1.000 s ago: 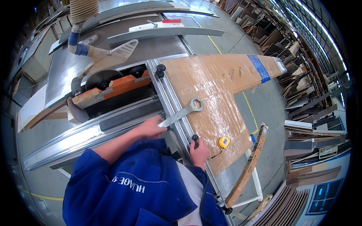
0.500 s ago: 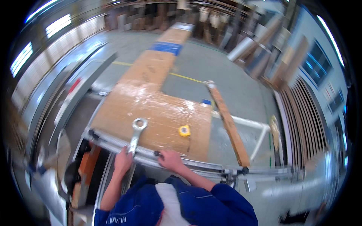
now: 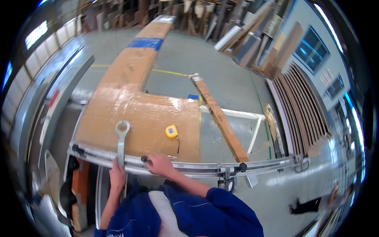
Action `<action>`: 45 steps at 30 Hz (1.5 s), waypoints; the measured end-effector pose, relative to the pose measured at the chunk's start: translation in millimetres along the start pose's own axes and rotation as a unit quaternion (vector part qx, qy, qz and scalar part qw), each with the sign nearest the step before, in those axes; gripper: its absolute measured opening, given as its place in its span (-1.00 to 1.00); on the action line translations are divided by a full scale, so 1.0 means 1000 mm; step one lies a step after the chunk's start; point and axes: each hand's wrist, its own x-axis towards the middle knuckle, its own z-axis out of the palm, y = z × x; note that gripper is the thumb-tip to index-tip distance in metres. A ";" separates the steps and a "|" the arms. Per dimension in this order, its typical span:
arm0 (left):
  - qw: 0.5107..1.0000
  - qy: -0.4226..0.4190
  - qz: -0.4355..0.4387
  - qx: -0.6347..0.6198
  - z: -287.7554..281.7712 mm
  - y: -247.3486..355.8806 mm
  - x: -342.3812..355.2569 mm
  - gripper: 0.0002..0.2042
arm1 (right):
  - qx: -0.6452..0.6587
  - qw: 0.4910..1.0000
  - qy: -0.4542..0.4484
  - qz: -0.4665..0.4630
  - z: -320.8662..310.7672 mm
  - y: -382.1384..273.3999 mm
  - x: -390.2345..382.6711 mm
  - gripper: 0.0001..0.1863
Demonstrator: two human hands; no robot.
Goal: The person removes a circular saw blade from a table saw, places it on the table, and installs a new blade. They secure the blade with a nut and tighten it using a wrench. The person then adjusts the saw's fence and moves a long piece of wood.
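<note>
My left hand (image 3: 117, 176) is closed round the lower end of a large grey ring wrench (image 3: 121, 144). The wrench's ring end lies over a big brown cardboard-wrapped panel (image 3: 98, 118), and its shank crosses the metal rail (image 3: 189, 166) in front of me. My right hand (image 3: 161, 165) curls at the rail, its fingers at a black knob (image 3: 144, 158); the exact grip is partly hidden. Beyond that hand, a yellow tape measure (image 3: 171, 131) rests on the panel with its dark strap trailing towards me.
A long wrapped beam (image 3: 219, 116) slants to the rail on the right. Black clamps (image 3: 227, 179) sit along the rail. Grey metal profiles (image 3: 71, 94) lie at left. Stacked panels (image 3: 298, 114) lean by the right wall. Another person (image 3: 319, 203) is at lower right.
The view has swung right, so the panel, wrench and tape measure appear further left. Both hands keep their places at the wrench and the rail. A person has come into view at lower right.
</note>
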 end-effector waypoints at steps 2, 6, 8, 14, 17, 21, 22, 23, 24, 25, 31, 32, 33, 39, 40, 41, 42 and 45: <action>1.000 0.009 -0.012 -0.020 -0.001 0.008 -0.007 -0.48 | -0.010 1.000 0.000 0.007 0.005 0.002 0.002 -0.73; 0.999 0.023 -0.026 0.007 -0.001 0.009 -0.011 -0.35 | -0.025 0.999 -0.011 0.019 0.009 0.003 0.001 -0.69; 0.999 0.006 -0.042 -0.004 -0.005 0.012 -0.012 -0.32 | -0.038 0.998 -0.030 0.028 0.000 -0.005 0.004 -0.70; 0.998 0.054 -0.018 -0.008 0.001 0.001 -0.020 -0.35 | -0.022 1.000 -0.013 -0.002 0.002 -0.008 0.004 -0.73; 0.998 0.068 -0.011 -0.012 0.004 0.001 -0.021 -0.36 | -0.030 0.999 -0.010 0.005 0.003 -0.007 0.004 -0.73; 0.998 0.067 -0.012 -0.012 0.005 0.001 -0.020 -0.36 | -0.040 0.999 -0.011 0.007 -0.001 -0.008 0.005 -0.72; 0.997 0.068 -0.012 -0.017 0.005 0.001 -0.021 -0.36 | -0.040 0.999 -0.011 0.003 -0.001 -0.008 0.006 -0.72; 0.997 0.068 -0.012 -0.021 0.005 0.001 -0.021 -0.36 | -0.040 0.999 -0.011 -0.001 -0.001 -0.008 0.007 -0.72; 0.997 0.070 -0.011 -0.023 0.006 0.001 -0.021 -0.36 | -0.041 0.999 -0.011 -0.004 0.000 -0.007 0.007 -0.72; 0.997 0.072 -0.011 -0.025 0.006 0.001 -0.021 -0.36 | -0.042 0.999 -0.009 -0.002 -0.001 -0.008 0.006 -0.72; 0.996 0.075 -0.019 -0.040 0.006 -0.001 -0.022 -0.36 | -0.024 1.000 -0.002 0.006 0.000 -0.010 0.006 -0.74; 0.996 0.074 -0.020 -0.042 0.006 0.000 -0.022 -0.37 | -0.028 1.000 -0.002 0.006 0.000 -0.010 0.006 -0.74; 0.996 0.074 -0.018 -0.045 0.005 0.000 -0.022 -0.37 | -0.032 0.999 -0.001 0.008 0.000 -0.010 0.006 -0.74; 0.996 0.069 -0.018 -0.052 0.000 0.003 -0.024 -0.38 | -0.041 0.999 -0.013 0.006 0.002 -0.008 0.005 -0.72; 0.996 0.070 -0.018 -0.054 0.000 0.003 -0.024 -0.38 | -0.047 0.999 -0.016 0.004 0.002 -0.008 0.005 -0.72; 0.996 0.070 -0.018 -0.055 -0.002 0.002 -0.025 -0.38 | -0.052 0.998 -0.019 0.002 0.003 -0.009 0.005 -0.72; 0.996 0.068 -0.015 -0.059 -0.002 0.002 -0.025 -0.37 | -0.061 0.998 -0.021 0.002 0.001 -0.009 0.004 -0.72; 0.996 0.061 -0.022 -0.059 0.000 0.004 -0.021 -0.37 | -0.046 0.999 -0.003 -0.005 0.004 -0.002 0.003 -0.72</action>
